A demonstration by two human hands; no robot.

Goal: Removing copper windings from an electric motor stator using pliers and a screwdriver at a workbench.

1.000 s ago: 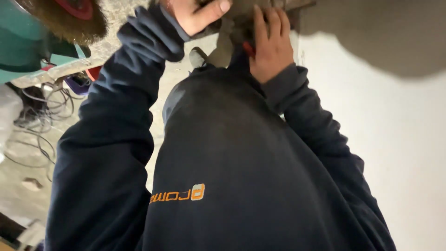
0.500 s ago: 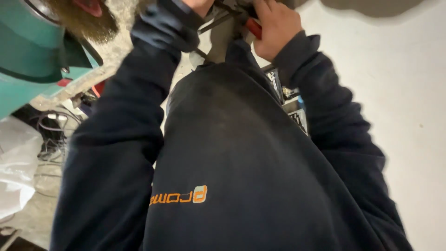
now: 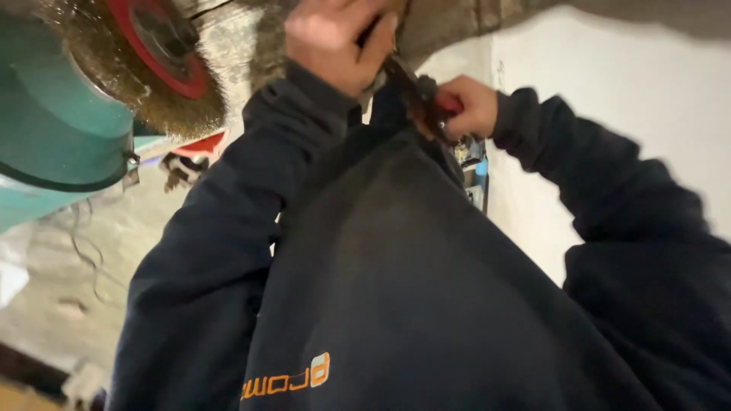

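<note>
Dark blue sweatshirt cloth (image 3: 426,289) fills most of the view. A wire brush wheel (image 3: 129,68) on a green machine (image 3: 53,129) is seen at upper left. A rusty red-handled tool (image 3: 419,103) is gripped, left hand (image 3: 339,42) closed on its upper end, right hand (image 3: 468,106) closed on the handle. A working step seems under way; steady grip is likely needed next.

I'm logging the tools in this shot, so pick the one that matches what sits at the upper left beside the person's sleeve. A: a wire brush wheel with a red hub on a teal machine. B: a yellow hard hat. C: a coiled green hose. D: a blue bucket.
A: the wire brush wheel with bristles around a red centre sits against the teal machine, next to the left hand.
</note>
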